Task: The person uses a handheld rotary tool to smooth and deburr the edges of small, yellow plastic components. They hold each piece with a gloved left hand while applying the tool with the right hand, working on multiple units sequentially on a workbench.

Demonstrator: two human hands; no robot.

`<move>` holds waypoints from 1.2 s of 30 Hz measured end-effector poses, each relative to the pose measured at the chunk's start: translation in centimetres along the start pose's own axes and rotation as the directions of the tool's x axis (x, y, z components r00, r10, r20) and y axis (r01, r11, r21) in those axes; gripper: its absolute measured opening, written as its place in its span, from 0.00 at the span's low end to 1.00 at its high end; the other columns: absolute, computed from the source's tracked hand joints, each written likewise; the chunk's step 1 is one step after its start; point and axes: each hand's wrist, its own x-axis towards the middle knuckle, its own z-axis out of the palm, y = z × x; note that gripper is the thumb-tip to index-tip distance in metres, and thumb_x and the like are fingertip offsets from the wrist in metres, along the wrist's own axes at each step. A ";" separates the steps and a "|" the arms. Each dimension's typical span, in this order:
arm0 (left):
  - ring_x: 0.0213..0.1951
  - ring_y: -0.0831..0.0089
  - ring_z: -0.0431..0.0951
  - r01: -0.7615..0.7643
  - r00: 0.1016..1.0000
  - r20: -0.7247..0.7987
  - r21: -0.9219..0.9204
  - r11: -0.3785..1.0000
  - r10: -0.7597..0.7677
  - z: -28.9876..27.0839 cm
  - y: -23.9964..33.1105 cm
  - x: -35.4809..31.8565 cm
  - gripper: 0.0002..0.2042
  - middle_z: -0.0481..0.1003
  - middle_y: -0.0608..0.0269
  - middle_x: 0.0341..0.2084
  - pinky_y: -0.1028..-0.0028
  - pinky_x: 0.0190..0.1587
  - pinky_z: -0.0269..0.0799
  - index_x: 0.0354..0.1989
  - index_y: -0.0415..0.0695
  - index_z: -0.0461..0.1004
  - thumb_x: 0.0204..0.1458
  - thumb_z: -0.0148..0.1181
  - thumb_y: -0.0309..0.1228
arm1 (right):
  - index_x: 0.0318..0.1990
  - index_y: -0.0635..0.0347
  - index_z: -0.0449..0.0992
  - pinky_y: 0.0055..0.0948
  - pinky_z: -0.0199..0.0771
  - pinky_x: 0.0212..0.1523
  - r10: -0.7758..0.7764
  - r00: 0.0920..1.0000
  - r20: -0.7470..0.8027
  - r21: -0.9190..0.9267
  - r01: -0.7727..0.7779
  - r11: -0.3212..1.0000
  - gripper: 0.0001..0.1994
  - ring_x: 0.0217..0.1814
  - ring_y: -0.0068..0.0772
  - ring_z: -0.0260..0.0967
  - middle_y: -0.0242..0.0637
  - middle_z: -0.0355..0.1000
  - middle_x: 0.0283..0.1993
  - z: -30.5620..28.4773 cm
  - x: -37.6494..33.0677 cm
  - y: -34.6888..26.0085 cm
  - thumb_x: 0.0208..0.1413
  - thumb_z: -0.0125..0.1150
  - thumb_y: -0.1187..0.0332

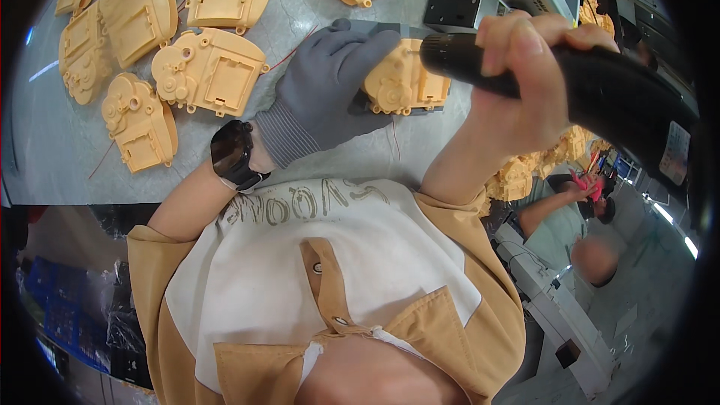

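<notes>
A: What lies at the left?
B: Spare tan housings on the grey table.
A: And the hands?
B: The gloved left hand presses flat on a tan gearbox housing; the bare right hand grips the black power screwdriver beside it.

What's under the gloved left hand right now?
The gloved left hand presses on a tan plastic housing that sits on a dark block on the grey table. The housing's left part is hidden by the glove.
</notes>
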 end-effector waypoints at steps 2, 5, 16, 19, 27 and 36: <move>0.44 0.59 0.67 -0.014 1.000 0.011 -0.012 1.000 0.014 -0.2 0.2 0.4 0.40 0.69 0.59 0.42 0.63 0.50 0.62 0.54 0.45 0.60 0.24 0.71 0.32 | 0.40 0.60 0.59 0.35 0.64 0.28 -0.157 0.984 0.082 -0.183 0.170 0.968 0.17 0.16 0.30 0.59 0.38 0.62 0.19 -0.6 0.0 0.3 0.40 0.47 0.83; 0.42 0.60 0.68 -0.041 0.999 -0.022 0.040 0.998 0.042 -0.2 0.4 0.6 0.39 0.69 0.58 0.41 0.62 0.49 0.62 0.53 0.43 0.60 0.26 0.69 0.36 | 0.40 0.66 0.60 0.32 0.65 0.30 -0.204 0.979 0.026 -0.255 0.204 0.945 0.15 0.18 0.32 0.62 0.38 0.62 0.17 -0.7 -0.6 0.4 0.40 0.47 0.80; 0.43 0.59 0.69 0.184 0.981 0.056 0.004 0.983 -0.184 0.0 2.0 1.7 0.39 0.68 0.53 0.43 0.64 0.48 0.65 0.55 0.41 0.57 0.32 0.67 0.42 | 0.39 0.66 0.61 0.28 0.68 0.21 -0.316 0.783 -0.535 -0.016 0.365 0.931 0.18 0.12 0.29 0.59 0.40 0.64 0.18 -9.8 2.2 -1.0 0.36 0.51 0.85; 0.42 0.65 0.70 0.455 0.884 0.138 -0.472 0.755 -0.446 -0.4 2.9 2.1 0.37 0.67 0.54 0.43 0.69 0.44 0.68 0.55 0.40 0.57 0.35 0.65 0.40 | 0.40 0.67 0.60 0.28 0.68 0.21 -0.290 0.789 -0.542 0.002 0.346 0.938 0.18 0.13 0.29 0.60 0.40 0.63 0.18 -8.8 2.0 -0.7 0.37 0.51 0.86; 0.55 0.63 0.60 -0.279 0.564 -0.510 -0.858 0.431 -0.650 -13.1 6.3 -11.0 0.20 0.62 0.51 0.52 0.65 0.51 0.63 0.53 0.33 0.58 0.53 0.46 0.31 | 0.41 0.68 0.57 0.28 0.67 0.21 -0.289 0.846 -0.448 0.038 0.341 0.939 0.19 0.14 0.29 0.61 0.40 0.64 0.18 -9.7 2.3 0.2 0.38 0.51 0.87; 0.47 0.69 0.66 0.976 -0.093 -0.674 0.084 -0.202 -0.733 -12.7 -8.8 -45.3 0.18 0.66 0.55 0.47 0.70 0.51 0.63 0.50 0.34 0.61 0.51 0.45 0.27 | 0.39 0.62 0.61 0.34 0.68 0.28 -0.261 0.825 -0.502 -0.025 0.287 0.957 0.17 0.16 0.32 0.60 0.40 0.60 0.18 -9.2 2.0 0.3 0.37 0.49 0.84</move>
